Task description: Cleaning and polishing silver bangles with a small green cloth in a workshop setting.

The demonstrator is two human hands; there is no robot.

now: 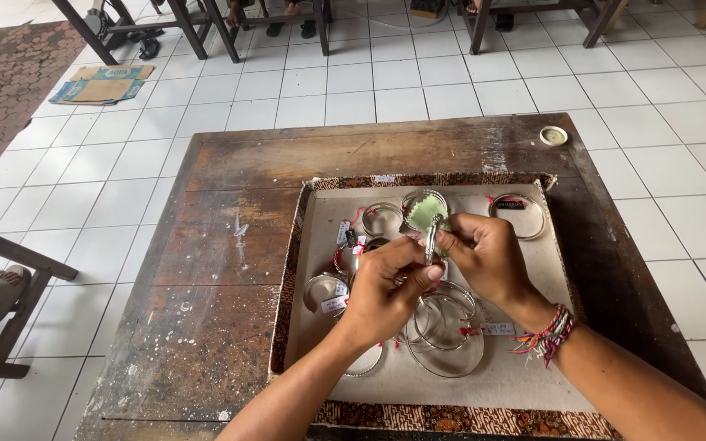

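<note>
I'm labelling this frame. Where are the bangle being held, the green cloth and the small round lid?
bangle (432, 237), head view, on its metal band between the fingers.
green cloth (426, 214), head view, middle of the cloth.
small round lid (553, 135), head view, its centre.

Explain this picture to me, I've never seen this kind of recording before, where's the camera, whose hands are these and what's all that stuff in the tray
There is only one picture, taken by a camera worn on a person's head and looking down, so the two bare arms coming in from the bottom edge are that person's own. No machine is involved.

The left hand and the right hand meet over a shallow tray with a patterned border, which sits on a worn wooden table. Together they pinch a silver bangle, held on edge between the fingertips. A green cloth lies just behind it.

More silver bangles lie loose in the tray, several with small paper tags on red thread. A small round lid sits near the table's far corner. The right wrist wears woven bracelets.
</note>
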